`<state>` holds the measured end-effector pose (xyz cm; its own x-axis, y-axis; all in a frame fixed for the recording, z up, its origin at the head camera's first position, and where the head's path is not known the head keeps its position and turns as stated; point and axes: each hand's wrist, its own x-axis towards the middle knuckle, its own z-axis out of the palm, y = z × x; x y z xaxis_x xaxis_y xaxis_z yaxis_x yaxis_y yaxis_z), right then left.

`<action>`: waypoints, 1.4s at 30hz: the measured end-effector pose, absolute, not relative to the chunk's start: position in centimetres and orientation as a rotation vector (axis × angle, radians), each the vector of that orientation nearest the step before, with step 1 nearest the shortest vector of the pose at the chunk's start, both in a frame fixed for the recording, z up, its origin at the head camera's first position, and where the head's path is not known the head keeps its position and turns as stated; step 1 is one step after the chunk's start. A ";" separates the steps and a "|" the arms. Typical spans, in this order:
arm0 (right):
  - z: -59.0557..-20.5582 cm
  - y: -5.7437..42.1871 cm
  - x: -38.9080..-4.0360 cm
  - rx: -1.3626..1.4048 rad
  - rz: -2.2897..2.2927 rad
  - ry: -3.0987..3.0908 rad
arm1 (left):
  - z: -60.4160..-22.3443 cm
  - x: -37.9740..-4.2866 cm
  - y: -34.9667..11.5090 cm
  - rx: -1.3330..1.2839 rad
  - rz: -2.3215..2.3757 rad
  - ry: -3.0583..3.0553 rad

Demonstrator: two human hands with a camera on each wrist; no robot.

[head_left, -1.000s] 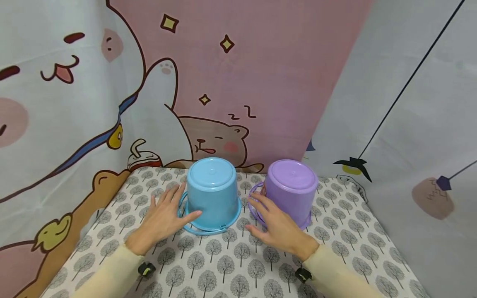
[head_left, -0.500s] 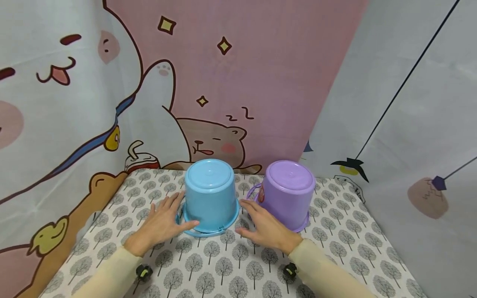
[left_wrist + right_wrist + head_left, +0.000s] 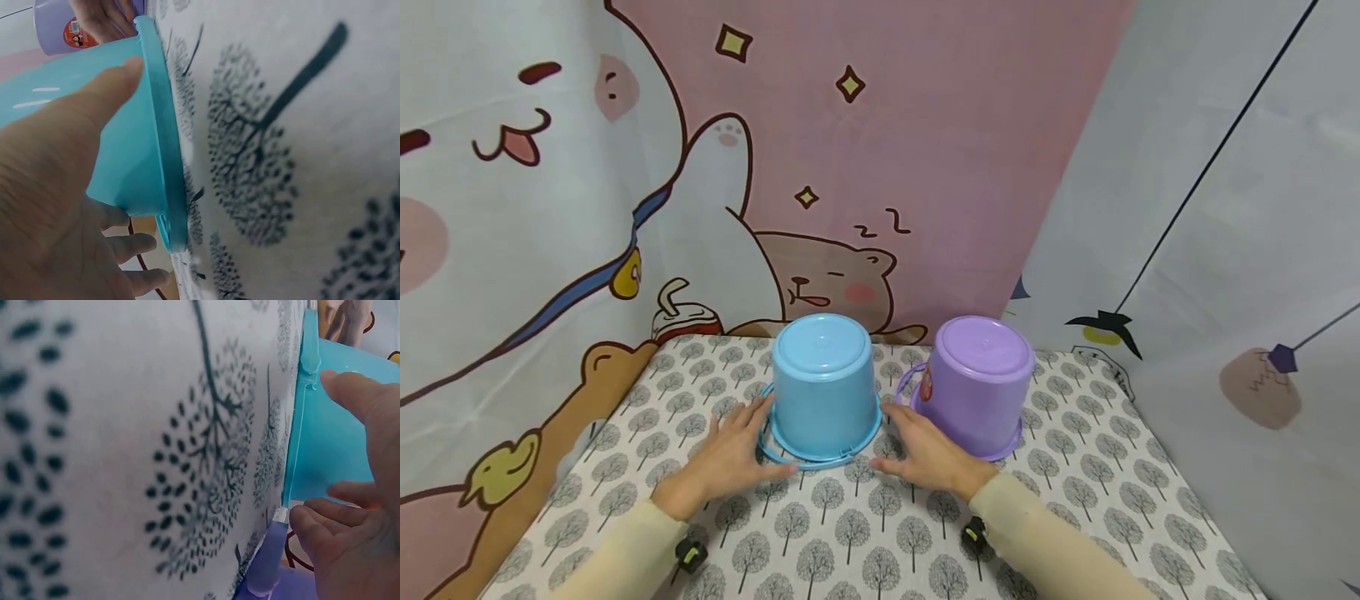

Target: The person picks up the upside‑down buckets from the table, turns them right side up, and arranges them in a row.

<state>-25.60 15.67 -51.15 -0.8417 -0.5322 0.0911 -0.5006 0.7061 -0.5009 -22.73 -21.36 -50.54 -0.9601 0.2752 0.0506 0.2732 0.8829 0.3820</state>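
Cream left sleeve point(image 3: 617, 554): enters from the lower edge, one small black device point(image 3: 691, 553) by its cuff.
Left hand point(image 3: 726, 458): released, fingers extended and thumb apart, grasping nothing; it is beside the left flank of the blue bucket point(image 3: 823, 392), and contact cannot be told.
Blue handle point(image 3: 811, 465): low around the outside of the rim, bowed towards the left and front.
Blue bucket's stance: upside down on the tree-print cloth point(image 3: 865, 517), round base up, mouth down, base-to-mouth axis vertical; between the two hands.
Blue bucket's look: glossy light-blue wall, wider towards the flared bottom rim, with a raised ring on the base.
Right hand point(image 3: 932, 454): likewise released and grasping nothing, thumb and fingers parted towards the blue bucket; whether it touches either bucket cannot be told.
Purple handle point(image 3: 902, 382): juts out left of its bucket.
Red label point(image 3: 927, 385): on the left side of the purple wall.
Purple bucket point(image 3: 983, 392): right of the blue one and apart from it, also inverted, base up, axis vertical; glossy lilac.
Cream right sleeve point(image 3: 1052, 533): reaches in from lower right, another black device point(image 3: 975, 536) by its cuff.
Bucket count: two, one blue, one purple.
Other counts: two handles, two hands, two black devices, one red label.
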 end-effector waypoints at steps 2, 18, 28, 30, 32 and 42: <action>-51.4 15.6 -25.9 -0.851 -0.835 2.841 | -50.7 -22.7 -21.3 0.441 0.628 3.022; -52.1 14.6 -28.0 -0.928 -0.962 2.817 | -51.2 -22.7 -20.8 0.479 0.783 2.956; -52.1 14.7 -28.4 -0.945 -0.913 2.826 | -51.4 -23.0 -20.8 0.448 0.803 2.947; -52.1 14.6 -28.5 -0.923 -0.899 2.823 | -51.4 -23.0 -20.8 0.469 0.810 2.950; -52.1 14.6 -28.6 -0.910 -0.895 2.819 | -51.4 -23.1 -20.8 0.492 0.812 2.956; -52.0 14.5 -28.7 -0.949 -0.932 2.786 | -51.4 -23.1 -21.0 0.579 0.835 3.000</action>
<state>-28.67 14.52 -52.05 -0.8095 -0.5710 0.1364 -0.5381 0.6289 -0.5612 -23.10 -20.97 -51.42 -0.9329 0.3393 0.1208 0.3530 0.7943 0.4945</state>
